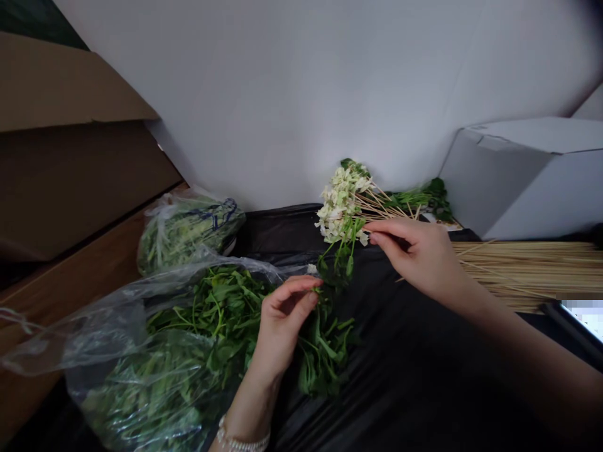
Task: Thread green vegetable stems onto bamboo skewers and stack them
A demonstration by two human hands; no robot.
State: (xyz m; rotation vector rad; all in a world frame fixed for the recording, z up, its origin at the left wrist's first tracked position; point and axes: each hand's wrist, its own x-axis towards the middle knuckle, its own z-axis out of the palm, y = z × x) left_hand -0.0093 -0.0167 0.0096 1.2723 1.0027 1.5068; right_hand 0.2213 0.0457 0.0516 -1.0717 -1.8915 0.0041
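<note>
My left hand (pixel 287 314), with a beaded bracelet at the wrist, pinches a green stem beside loose leafy greens (pixel 325 358). My right hand (pixel 419 251) is closed in a pinch at the skewers and green stems, just right of the pale pieces. Those whitish-green pieces (pixel 339 204) are clustered on the ends of thin wooden skewers (pixel 377 202). Green sprigs (pixel 346 254) hang below the cluster, between my hands. To the left, an open clear plastic bag (pixel 160 383) holds a heap of leafy greens (pixel 226 304).
A second bag of greens (pixel 188 232) lies behind. Many bare skewers (pixel 522 270) lie at right, near a lit screen (pixel 584 320). A white box (pixel 527 176) stands at back right, a cardboard box (pixel 75 150) at left. Black plastic (pixel 414 364) covers the surface.
</note>
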